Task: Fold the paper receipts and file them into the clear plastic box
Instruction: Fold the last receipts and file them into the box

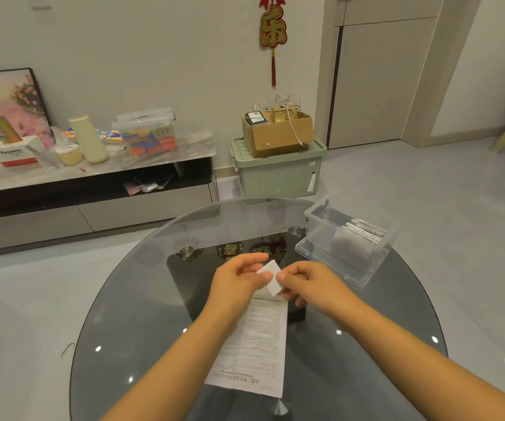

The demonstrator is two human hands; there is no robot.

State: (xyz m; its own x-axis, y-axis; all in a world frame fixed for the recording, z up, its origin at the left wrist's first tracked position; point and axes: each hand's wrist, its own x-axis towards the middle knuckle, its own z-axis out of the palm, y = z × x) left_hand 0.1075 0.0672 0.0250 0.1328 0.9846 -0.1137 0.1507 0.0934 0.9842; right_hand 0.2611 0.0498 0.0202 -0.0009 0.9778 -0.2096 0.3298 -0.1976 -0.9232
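White and crisp, a small folded paper receipt (pixel 271 277) is pinched between both hands, left hand (pixel 239 279) and right hand (pixel 308 285), above the round smoked-glass counter (pixel 142 299). A long printed receipt (pixel 257 344) lies flat beneath. The clear plastic box (pixel 321 218) holding filed slips stands far right.

The room has pale plain walls (pixel 154 50) and a floor of large light grey tiles (pixel 427 208) that reflect the ceiling lights. A round table (pixel 142 299) of dark glass stands in front. Along the left wall runs a low cabinet (pixel 93 189) with a marble-like top — a framed picture (pixel 8 101) leans there against the wall. Beside it a green storage bin (pixel 278 174) carries a cardboard box (pixel 275 138). A red and gold ornament (pixel 272 31) hangs on the wall, near a pale door (pixel 375 83).
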